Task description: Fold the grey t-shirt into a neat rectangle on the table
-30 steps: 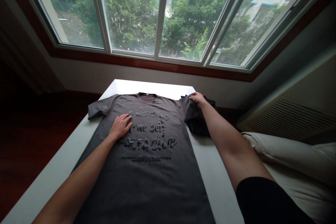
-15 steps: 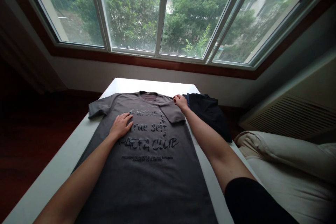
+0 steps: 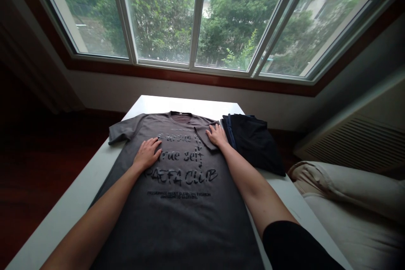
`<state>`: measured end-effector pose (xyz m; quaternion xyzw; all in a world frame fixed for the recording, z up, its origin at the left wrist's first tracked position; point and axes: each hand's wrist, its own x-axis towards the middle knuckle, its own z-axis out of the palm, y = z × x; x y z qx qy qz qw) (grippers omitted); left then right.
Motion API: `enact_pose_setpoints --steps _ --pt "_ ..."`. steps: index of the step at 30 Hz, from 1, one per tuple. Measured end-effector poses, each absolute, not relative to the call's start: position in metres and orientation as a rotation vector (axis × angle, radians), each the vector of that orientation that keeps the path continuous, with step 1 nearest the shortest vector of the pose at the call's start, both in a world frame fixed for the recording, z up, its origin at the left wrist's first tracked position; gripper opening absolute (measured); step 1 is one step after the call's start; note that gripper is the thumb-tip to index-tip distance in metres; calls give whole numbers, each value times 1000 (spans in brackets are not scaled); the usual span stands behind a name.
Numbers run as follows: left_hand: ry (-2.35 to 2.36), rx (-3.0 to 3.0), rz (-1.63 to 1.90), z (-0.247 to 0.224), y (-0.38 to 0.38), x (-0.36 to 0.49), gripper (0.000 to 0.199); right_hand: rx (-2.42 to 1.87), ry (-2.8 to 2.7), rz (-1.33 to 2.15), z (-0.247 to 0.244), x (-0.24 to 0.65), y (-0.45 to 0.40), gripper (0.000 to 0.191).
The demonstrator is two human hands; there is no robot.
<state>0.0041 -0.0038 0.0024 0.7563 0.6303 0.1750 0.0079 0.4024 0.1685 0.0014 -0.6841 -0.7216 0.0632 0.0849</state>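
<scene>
Left hand [image 3: 147,154] flat on shirt [image 3: 177,223], right hand [image 3: 217,136] on its turned-in sleeve [image 3: 209,142]; fingers open, clamping nothing | shirt spread on tabletop [image 3: 79,194], beside dark clothes [image 3: 256,139] | one sleeve folded; opposite sleeve [image 3: 122,130], body unfolded

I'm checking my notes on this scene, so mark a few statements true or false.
1. The left hand rests on the dark grey printed fabric T-shirt. True.
2. The right hand lies on the right sleeve, which is folded over the front. True.
3. The left sleeve is folded inward too. False: it points outward, reaching over the flat white table.
4. The stack of folded black and blue clothes is left of the T-shirt. False: it is on the right.
</scene>
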Motion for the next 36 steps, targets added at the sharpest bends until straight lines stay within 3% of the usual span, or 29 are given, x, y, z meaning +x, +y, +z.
enact_pose_setpoints --steps 12,17,21,24,28,36 --pt "1920 2328 683 4 -6 6 44 -1943 -2200 170 -7 373 156 67" --pt "1880 2061 1112 18 0 -16 37 -1976 -2208 154 -9 376 155 66" --pt "2417 1469 1428 41 18 -73 33 -1980 -2204 142 -7 376 153 65" --pt "2719 1112 1217 49 30 -122 38 -1974 -2197 134 -5 376 150 65" --pt "2727 901 804 42 40 -167 74 -1969 -2193 134 -4 378 148 64" --pt "2680 1148 783 38 60 -198 56 -1956 -2186 140 -3 378 149 63"
